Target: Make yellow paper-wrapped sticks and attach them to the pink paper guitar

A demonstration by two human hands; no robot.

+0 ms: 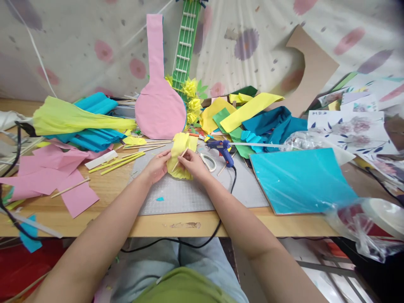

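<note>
My left hand (158, 166) pinches the left edge of a piece of yellow crepe paper (179, 144) with a ruffled lower edge. In my right hand (193, 163) is a thin wooden stick (175, 167), gripped between thumb and fingers and lying slantwise across the paper. Both hands hover over a grey cutting mat (179, 202). Right of them lie a white scissors handle (208, 162) and a blue glue gun (223, 148) with a long glue stick in its back. A small blue scrap (160, 199) rests on the mat.
Behind stands a pink lute-shaped cutout (160, 111) beside a green stringed neck (185, 48) with yellow paper flowers (193, 103). Pink paper (52, 166) and yellow sticks (121, 163) lie left. A turquoise board (303, 181) sits right. The glue gun's black cord (217, 225) hangs over the table edge.
</note>
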